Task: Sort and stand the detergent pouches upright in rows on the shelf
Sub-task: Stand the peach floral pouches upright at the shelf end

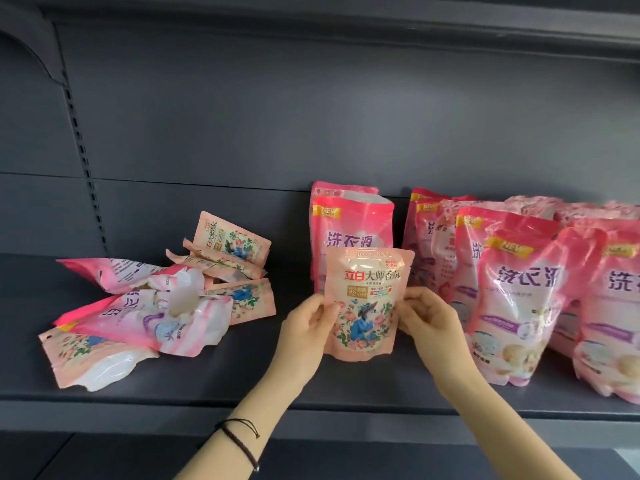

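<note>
A small peach floral pouch (365,303) stands upright on the dark shelf (214,379), held at both side edges. My left hand (308,323) pinches its left edge and my right hand (427,315) pinches its right edge. Directly behind it stand two tall pink pouches (349,223). To the right, rows of big pink pouches (516,289) stand upright. On the left lies a loose pile of pouches (152,299), pink and peach ones mixed, flat and crumpled.
The grey back wall (242,133) closes the shelf behind. A slotted upright post (85,171) runs down at the left. The upper shelf's edge (346,15) hangs overhead. Bare shelf surface shows between the pile and the held pouch.
</note>
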The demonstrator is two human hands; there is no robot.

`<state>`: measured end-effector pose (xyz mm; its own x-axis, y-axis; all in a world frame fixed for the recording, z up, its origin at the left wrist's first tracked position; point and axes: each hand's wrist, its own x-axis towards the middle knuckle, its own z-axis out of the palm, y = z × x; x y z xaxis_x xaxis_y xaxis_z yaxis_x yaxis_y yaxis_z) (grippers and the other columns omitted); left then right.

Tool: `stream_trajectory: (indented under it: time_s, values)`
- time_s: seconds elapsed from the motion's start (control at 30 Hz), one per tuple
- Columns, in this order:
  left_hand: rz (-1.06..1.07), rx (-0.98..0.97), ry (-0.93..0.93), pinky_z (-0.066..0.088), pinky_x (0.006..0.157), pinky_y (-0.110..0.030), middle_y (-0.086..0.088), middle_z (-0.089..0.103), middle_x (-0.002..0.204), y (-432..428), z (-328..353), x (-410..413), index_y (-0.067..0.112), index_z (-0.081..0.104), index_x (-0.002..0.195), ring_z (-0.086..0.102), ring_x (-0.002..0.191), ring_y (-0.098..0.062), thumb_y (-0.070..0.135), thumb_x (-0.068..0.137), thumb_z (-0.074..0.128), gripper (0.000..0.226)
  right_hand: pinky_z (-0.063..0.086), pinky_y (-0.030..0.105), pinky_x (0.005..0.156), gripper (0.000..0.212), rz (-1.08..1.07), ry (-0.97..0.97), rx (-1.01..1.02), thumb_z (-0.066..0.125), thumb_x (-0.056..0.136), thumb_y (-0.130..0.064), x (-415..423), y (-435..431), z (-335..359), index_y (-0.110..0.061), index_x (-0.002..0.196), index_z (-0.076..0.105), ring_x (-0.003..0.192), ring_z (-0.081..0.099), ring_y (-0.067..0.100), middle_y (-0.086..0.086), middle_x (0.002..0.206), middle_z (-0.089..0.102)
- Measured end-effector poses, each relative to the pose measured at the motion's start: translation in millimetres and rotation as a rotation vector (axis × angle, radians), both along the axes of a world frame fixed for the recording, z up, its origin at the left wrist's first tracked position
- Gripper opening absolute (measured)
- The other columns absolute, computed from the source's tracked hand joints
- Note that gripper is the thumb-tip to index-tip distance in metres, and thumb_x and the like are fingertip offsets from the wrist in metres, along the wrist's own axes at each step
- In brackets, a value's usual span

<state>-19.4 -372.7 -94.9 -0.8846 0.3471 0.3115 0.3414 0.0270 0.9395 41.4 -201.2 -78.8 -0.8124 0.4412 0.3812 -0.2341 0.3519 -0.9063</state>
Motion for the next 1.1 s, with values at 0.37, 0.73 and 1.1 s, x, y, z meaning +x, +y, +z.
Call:
stream_trajectory:
  time_s: [0.37, 0.73, 1.1]
  values:
    - [0.165, -0.725, 0.502, 0.054, 0.083, -0.027, 0.014, 0.064, 0.107, -65, 57, 3, 0.032, 0.057, 0.120, 0.060, 0.095, -0.001, 0.042, 0.096, 0.047, 0.028, 0.051, 0.031, 0.055, 0.017, -0.084, 0.299, 0.951, 0.059, 0.087, -0.016, 27, -11, 73, -0.016, 0.104, 0.063, 0.072, 0.057, 0.010, -0.012, 0.090, 0.055]
    - [0.288, -1.397, 1.167, 0.048, 0.069, -0.033, 0.006, 0.064, 0.078, -199, 109, -83, 0.029, 0.064, 0.095, 0.060, 0.079, -0.017, 0.056, 0.078, 0.008, 0.065, 0.052, 0.032, 0.063, 0.033, 0.152, -0.056, 1.807, 0.043, 0.096, -0.040, -51, -128, 137, -0.026, 0.125, 0.050, 0.086, 0.059, 0.019, -0.003, 0.111, 0.059]
    - [0.231, -1.672, 1.149, 0.038, 0.075, -0.032, 0.003, 0.065, 0.097, -262, 119, -159, 0.023, 0.059, 0.111, 0.056, 0.095, -0.018, 0.053, 0.095, 0.032, 0.043, 0.038, 0.031, 0.060, 0.034, -0.065, -0.390, 2.035, 0.041, 0.096, -0.024, -144, -199, 126, -0.019, 0.129, 0.048, 0.099, 0.063, 0.028, 0.004, 0.113, 0.061]
